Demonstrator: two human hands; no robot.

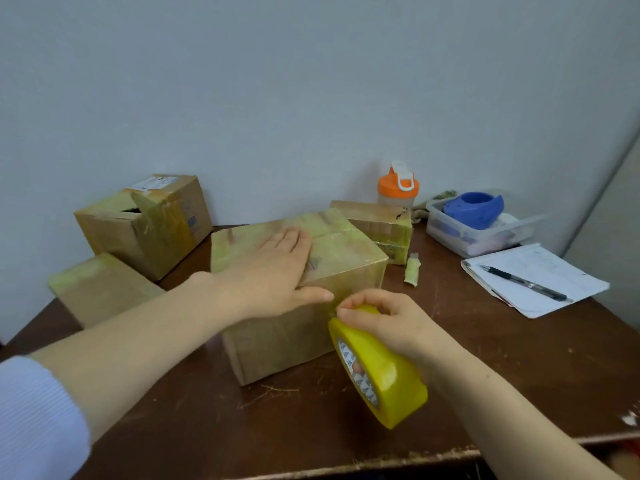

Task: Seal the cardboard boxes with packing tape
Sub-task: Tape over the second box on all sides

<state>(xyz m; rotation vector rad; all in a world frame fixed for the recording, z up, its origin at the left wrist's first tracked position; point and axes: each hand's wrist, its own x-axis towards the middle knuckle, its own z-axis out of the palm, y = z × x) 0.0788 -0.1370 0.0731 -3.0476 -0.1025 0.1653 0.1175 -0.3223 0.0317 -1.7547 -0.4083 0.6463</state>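
Smack in the middle of the dark wooden table [485, 358]: worn brown cardboard box [346, 251], top flaps down. Pinned from above by the left hand [273, 268], fingers flat and straight, thumb over the near top edge. Then the right hand [384, 327], curled tight round the nose of the yellow plastic tape dispenser [381, 372], right up against the near face. Probably light, a bit soft from wear, glossy with old tape, so likely to skid. Best held down on top, near the seam.
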